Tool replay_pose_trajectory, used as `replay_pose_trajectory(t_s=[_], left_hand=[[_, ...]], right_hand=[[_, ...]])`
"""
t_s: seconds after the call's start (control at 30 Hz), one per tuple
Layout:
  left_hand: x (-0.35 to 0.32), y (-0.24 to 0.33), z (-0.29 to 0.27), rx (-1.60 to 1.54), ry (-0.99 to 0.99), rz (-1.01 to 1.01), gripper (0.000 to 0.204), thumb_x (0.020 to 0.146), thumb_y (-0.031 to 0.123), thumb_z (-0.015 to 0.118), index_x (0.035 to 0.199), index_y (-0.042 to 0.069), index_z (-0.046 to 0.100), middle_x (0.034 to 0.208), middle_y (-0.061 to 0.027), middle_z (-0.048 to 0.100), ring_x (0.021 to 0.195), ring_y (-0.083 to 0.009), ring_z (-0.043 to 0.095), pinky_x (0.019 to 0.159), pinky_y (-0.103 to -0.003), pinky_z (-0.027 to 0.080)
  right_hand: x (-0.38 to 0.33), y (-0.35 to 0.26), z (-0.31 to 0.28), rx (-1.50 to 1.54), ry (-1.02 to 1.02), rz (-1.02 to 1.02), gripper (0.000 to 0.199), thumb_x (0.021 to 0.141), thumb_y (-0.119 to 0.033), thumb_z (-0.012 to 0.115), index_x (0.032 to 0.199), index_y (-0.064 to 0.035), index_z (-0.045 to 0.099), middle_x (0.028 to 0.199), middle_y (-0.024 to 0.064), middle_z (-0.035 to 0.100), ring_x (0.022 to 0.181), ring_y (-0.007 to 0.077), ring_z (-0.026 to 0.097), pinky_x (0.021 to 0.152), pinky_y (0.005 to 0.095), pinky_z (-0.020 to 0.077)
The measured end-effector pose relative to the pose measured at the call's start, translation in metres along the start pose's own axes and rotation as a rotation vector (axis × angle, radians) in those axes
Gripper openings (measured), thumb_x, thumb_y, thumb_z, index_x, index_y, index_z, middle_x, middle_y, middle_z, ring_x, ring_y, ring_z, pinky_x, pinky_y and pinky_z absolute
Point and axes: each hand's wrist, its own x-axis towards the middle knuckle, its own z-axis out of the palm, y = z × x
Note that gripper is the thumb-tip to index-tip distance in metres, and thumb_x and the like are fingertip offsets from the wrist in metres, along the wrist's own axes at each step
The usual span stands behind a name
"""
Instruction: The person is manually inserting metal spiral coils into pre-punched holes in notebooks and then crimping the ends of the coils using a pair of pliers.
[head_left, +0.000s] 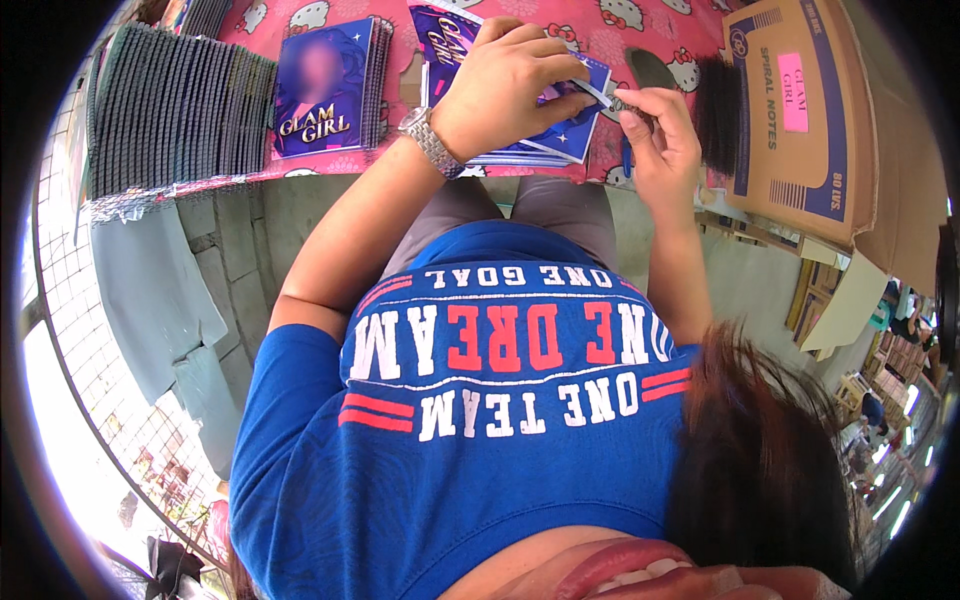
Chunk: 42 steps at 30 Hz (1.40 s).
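Reading the view as a clock face, the blue-and-purple illustrated, paper-covered notebook (583, 132) lies at one o'clock on a pink cartoon-cat-patterned tablecloth (400, 165), on top of similar covers. The left hand (515, 85), wearing a silver metal-link wristwatch (431, 142), reaches over it at twelve o'clock; its thumb and forefinger bend toward the notebook's right edge, their tips a little apart beside a thin pale strip (597, 93), and I cannot tell whether they pinch it. Between one and two, the right hand (662, 140) is near that edge, forefinger and thumb slightly apart, other fingers curled; any grip is unclear. A dark, ridged notebook stack (180, 115) sits at ten, a purple-covered stack (322, 90) at eleven, and a brown cardboard box (800, 125) at two, beside a black bristly bundle (717, 115).
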Motion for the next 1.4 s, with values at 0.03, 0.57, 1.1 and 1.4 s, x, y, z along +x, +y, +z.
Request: replay_pose_trajectory(t_s=[0.03,0.57,1.1,1.4], left_hand=[[0.000,0.001,0.000,0.001,-0.003,-0.003,0.019,0.079,0.026,0.078,0.095,0.018,0.073,0.091,0.0017,0.069,0.092,-0.0189,0.062,0.095,-0.037,0.040],[-0.001,0.019,0.020,0.248,0.008,0.016,0.026,0.085,0.019,0.069,0.110,0.021,0.064,0.100,0.0031,0.066,0.103,-0.0185,0.060,0.105,-0.047,0.034],[-0.007,0.010,0.010,0.075,-0.136,0.053,0.018,0.088,0.029,0.067,0.104,0.022,0.063,0.100,0.0046,0.064,0.112,-0.0163,0.058,0.111,-0.060,0.025],[-0.023,0.000,0.003,0.115,-0.039,-0.151,0.031,0.078,0.039,0.079,0.100,0.022,0.066,0.136,0.0030,0.052,0.145,-0.0338,0.026,0.105,-0.076,0.011]], right_hand=[[-0.002,-0.001,0.000,-0.002,0.009,0.009,0.016,0.089,-0.009,0.070,0.105,-0.0054,0.072,0.092,0.0067,0.063,0.083,0.0164,0.060,0.074,0.0276,0.0479],[0.000,-0.019,0.000,-0.160,-0.050,0.121,0.030,0.098,-0.012,0.060,0.127,-0.0066,0.063,0.094,0.0085,0.061,0.072,0.0147,0.056,0.064,0.0281,0.0472],[0.053,0.165,-0.053,-0.457,-0.459,0.056,0.034,0.082,-0.015,0.064,0.116,-0.0110,0.064,0.143,0.0187,0.049,0.131,0.0379,0.048,0.108,0.0419,0.0407],[0.042,0.175,-0.040,-0.828,-0.442,0.168,0.055,0.078,-0.041,0.078,0.124,-0.0131,0.063,0.136,0.0219,0.049,0.126,0.0376,0.051,0.106,0.0447,0.0415]])
